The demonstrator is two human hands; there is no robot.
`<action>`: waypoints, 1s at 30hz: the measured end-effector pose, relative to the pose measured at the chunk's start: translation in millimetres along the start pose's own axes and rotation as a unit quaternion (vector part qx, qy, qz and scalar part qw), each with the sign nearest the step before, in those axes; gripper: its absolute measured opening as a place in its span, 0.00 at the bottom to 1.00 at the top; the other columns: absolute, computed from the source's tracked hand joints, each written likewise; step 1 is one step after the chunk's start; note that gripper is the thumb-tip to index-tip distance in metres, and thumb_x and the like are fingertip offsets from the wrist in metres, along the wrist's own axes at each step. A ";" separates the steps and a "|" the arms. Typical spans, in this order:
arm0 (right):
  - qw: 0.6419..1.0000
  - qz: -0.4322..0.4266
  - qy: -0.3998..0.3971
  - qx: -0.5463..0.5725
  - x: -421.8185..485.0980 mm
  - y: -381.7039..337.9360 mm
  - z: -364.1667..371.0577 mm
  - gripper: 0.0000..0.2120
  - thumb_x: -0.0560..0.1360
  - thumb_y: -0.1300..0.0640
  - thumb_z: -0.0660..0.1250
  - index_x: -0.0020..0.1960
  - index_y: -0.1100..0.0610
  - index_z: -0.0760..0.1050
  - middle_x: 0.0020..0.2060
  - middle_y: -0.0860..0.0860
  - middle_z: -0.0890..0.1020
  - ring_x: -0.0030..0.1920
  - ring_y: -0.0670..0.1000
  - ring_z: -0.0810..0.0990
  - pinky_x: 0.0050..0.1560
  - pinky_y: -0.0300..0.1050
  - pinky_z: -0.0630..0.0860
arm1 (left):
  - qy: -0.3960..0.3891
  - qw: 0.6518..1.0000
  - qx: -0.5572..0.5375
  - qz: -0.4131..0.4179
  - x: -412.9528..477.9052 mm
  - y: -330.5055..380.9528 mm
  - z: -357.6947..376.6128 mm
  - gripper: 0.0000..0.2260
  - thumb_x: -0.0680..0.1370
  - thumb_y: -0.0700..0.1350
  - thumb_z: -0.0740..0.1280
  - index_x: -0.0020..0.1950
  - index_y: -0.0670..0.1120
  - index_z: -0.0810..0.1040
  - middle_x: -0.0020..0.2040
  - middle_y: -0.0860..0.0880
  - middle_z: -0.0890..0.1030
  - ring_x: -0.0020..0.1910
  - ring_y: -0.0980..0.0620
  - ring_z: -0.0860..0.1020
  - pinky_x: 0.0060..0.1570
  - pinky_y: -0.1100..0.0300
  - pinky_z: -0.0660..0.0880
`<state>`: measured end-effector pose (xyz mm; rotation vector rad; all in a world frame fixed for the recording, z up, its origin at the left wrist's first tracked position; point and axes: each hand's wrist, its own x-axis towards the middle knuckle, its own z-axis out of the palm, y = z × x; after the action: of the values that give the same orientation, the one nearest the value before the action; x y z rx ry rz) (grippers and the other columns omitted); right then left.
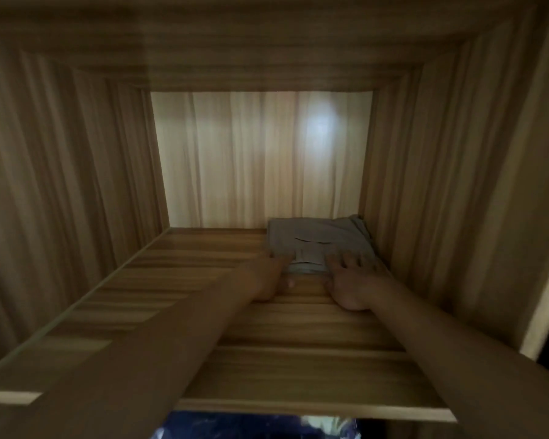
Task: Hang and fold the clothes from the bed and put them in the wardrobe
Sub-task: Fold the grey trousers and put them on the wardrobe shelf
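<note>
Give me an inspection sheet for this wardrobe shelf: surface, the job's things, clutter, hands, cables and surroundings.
Surface: wooden shelf, striped grain, dimly lit.
Job's things: one folded grey garment, lying flat in the back right corner of the shelf, close to the right wall.
Clutter: nothing seen.
Hands: left hand has its fingers at the garment's near left edge; right hand rests spread fingers on its near right part. Both look flat, though blurred.
Cables: nothing seen.
Surroundings: wooden side walls; pale back panel with a bright light spot; below the shelf front, a dark patch too blurred to identify.
</note>
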<state>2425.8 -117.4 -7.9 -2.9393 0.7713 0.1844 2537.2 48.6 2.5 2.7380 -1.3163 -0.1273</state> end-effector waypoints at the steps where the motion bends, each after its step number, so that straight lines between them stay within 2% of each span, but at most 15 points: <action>1: 1.000 -0.010 -0.013 -0.003 -11.3 -1.3 -2.4 0.31 0.84 0.41 0.47 0.82 0.47 0.38 0.82 0.53 0.41 0.81 0.62 0.43 0.79 0.60 0.47 | -0.010 1.000 0.008 0.002 -15.4 0.3 -4.4 0.31 0.83 0.58 0.60 0.82 0.53 0.52 0.81 0.44 0.58 0.76 0.42 0.64 0.72 0.53 0.62; 3: 0.998 -0.045 -0.031 -0.017 -35.9 -6.6 -11.2 0.29 0.85 0.43 0.50 0.82 0.52 0.51 0.80 0.57 0.56 0.77 0.59 0.60 0.74 0.49 0.61 | -0.023 0.999 0.030 0.004 -47.5 3.3 -13.1 0.29 0.82 0.60 0.61 0.81 0.54 0.58 0.78 0.46 0.65 0.73 0.45 0.68 0.68 0.56 0.65; 5: 0.996 -0.081 -0.036 -0.020 -61.9 -11.6 -18.9 0.28 0.83 0.41 0.54 0.79 0.54 0.63 0.75 0.55 0.68 0.71 0.55 0.70 0.68 0.44 0.68 | -0.025 0.999 0.029 0.003 -79.8 10.1 -21.9 0.25 0.81 0.59 0.62 0.77 0.53 0.67 0.74 0.48 0.72 0.69 0.47 0.72 0.63 0.59 0.68; 8: 0.992 -0.126 -0.011 -0.015 -98.9 -14.5 -26.7 0.27 0.82 0.39 0.57 0.75 0.53 0.69 0.71 0.53 0.73 0.67 0.53 0.73 0.68 0.45 0.70 | -0.027 1.000 0.002 -0.016 -124.6 20.1 -30.1 0.25 0.82 0.59 0.62 0.77 0.52 0.67 0.73 0.49 0.72 0.68 0.49 0.72 0.64 0.60 0.68; 10: 0.989 -0.151 -0.002 -0.004 -123.1 -15.4 -33.7 0.24 0.81 0.41 0.59 0.71 0.53 0.72 0.67 0.52 0.76 0.63 0.52 0.75 0.65 0.44 0.72 | -0.010 0.999 -0.025 -0.036 -151.1 23.3 -31.1 0.27 0.80 0.62 0.62 0.78 0.54 0.66 0.73 0.50 0.71 0.69 0.49 0.71 0.65 0.59 0.67; 12: 0.985 -0.175 -0.001 0.009 -149.7 -16.4 -42.5 0.18 0.80 0.41 0.61 0.63 0.50 0.76 0.59 0.49 0.79 0.57 0.50 0.77 0.59 0.44 0.74 | 0.009 0.997 -0.044 -0.064 -176.1 23.8 -31.4 0.27 0.79 0.64 0.63 0.75 0.55 0.68 0.69 0.50 0.73 0.65 0.50 0.72 0.62 0.59 0.68; 15: 0.978 -0.205 0.012 0.037 -187.7 -13.4 -45.2 0.14 0.78 0.36 0.63 0.50 0.47 0.76 0.46 0.45 0.79 0.48 0.46 0.78 0.51 0.45 0.76 | 0.033 0.995 -0.068 -0.072 -210.4 23.6 -26.6 0.17 0.77 0.63 0.67 0.62 0.56 0.76 0.55 0.53 0.78 0.52 0.53 0.75 0.49 0.60 0.69; 18: 0.973 -0.226 -0.002 0.044 -215.5 -3.5 -26.1 0.16 0.76 0.35 0.64 0.47 0.47 0.77 0.42 0.45 0.79 0.44 0.45 0.77 0.48 0.47 0.77 | 0.012 0.992 -0.114 -0.060 -240.9 27.9 -7.7 0.10 0.77 0.59 0.69 0.51 0.55 0.79 0.45 0.56 0.80 0.46 0.55 0.78 0.48 0.55 0.76; 21: 0.968 -0.237 -0.048 0.071 -233.8 9.2 5.4 0.14 0.76 0.35 0.64 0.46 0.45 0.77 0.40 0.47 0.80 0.41 0.45 0.78 0.43 0.46 0.76 | -0.013 0.989 -0.125 -0.081 -262.7 37.1 22.4 0.10 0.77 0.59 0.69 0.52 0.54 0.79 0.43 0.53 0.80 0.44 0.52 0.79 0.48 0.52 0.75; 24: 0.966 -0.240 -0.061 0.071 -242.2 19.5 37.4 0.12 0.78 0.37 0.64 0.49 0.45 0.75 0.38 0.45 0.80 0.38 0.43 0.76 0.38 0.40 0.72 | -0.041 0.990 -0.090 -0.102 -275.8 46.6 53.5 0.12 0.78 0.59 0.66 0.56 0.54 0.77 0.46 0.54 0.79 0.44 0.55 0.76 0.47 0.56 0.73; 27: 0.969 -0.219 -0.096 0.057 -246.6 30.3 69.6 0.13 0.78 0.37 0.63 0.49 0.46 0.74 0.41 0.46 0.81 0.40 0.45 0.78 0.45 0.48 0.77 | -0.068 0.987 -0.094 -0.112 -284.9 51.6 84.0 0.11 0.79 0.59 0.65 0.54 0.54 0.77 0.45 0.56 0.78 0.44 0.60 0.75 0.48 0.63 0.70; 29: 0.969 -0.205 -0.125 0.060 -254.1 40.6 89.6 0.12 0.78 0.38 0.63 0.49 0.46 0.72 0.42 0.46 0.78 0.43 0.47 0.78 0.49 0.48 0.76 | -0.098 0.983 -0.105 -0.115 -287.1 56.9 105.7 0.10 0.78 0.61 0.66 0.53 0.56 0.76 0.45 0.57 0.77 0.47 0.60 0.77 0.59 0.60 0.70; 30: 0.969 -0.197 -0.138 0.064 -259.6 46.9 98.8 0.12 0.79 0.39 0.63 0.48 0.47 0.72 0.42 0.47 0.77 0.45 0.49 0.78 0.50 0.48 0.76 | -0.110 0.982 -0.104 -0.111 -286.6 61.8 116.2 0.10 0.78 0.62 0.66 0.51 0.57 0.74 0.46 0.56 0.77 0.47 0.58 0.78 0.60 0.59 0.71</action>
<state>2169.1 -20.6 -71.9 -2.7842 0.1499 0.4748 2297.1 228.0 -95.9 2.7380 -0.9695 -0.5668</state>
